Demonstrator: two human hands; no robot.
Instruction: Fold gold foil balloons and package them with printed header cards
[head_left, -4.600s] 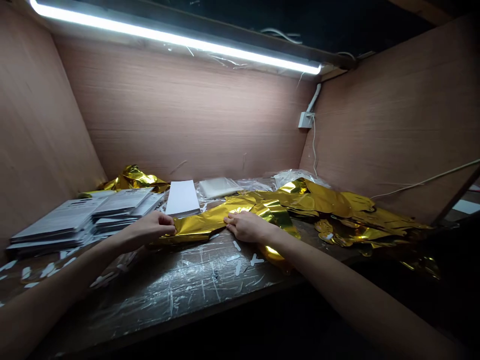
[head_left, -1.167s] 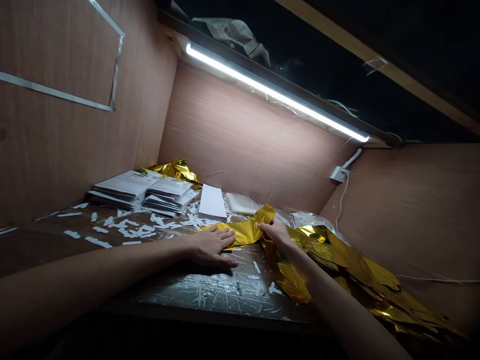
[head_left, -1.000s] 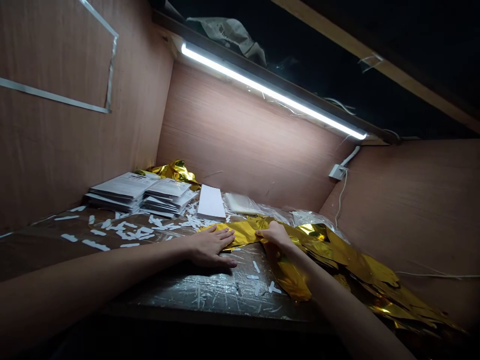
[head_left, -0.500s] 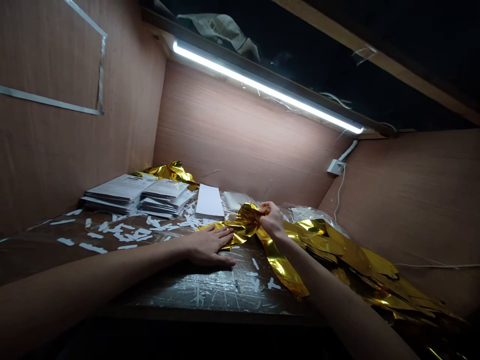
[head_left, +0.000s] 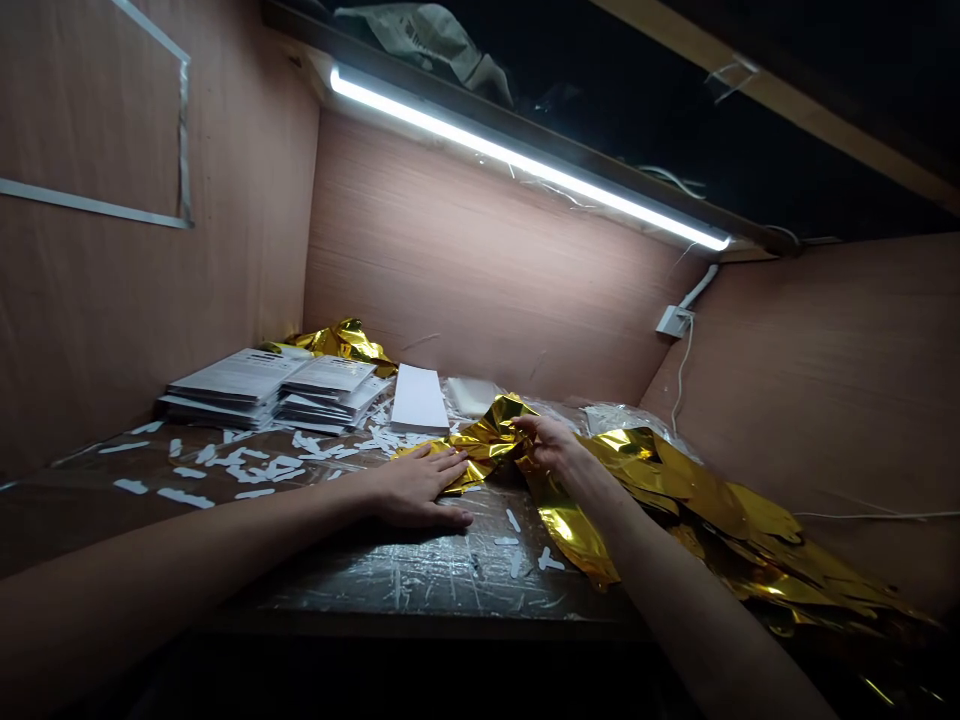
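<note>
Two hands (head_left: 416, 492) (head_left: 551, 445) on gold foil (head_left: 484, 442)

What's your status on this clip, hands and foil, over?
Left hand flat, fingertips on gold foil sheet. Right hand on the foil, grip unclear. White paper scraps lying beside the foil.

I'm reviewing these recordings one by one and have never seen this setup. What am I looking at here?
No machine here: those are a person's own bare arms, filmed by a camera worn on their head, looking forward and down. The left hand lies flat on the edge of the gold foil, while the right hand rests on the same foil. On the plastic-covered bench lie stacks of printed sheets, a white card and white paper scraps, under a strip light.
</note>
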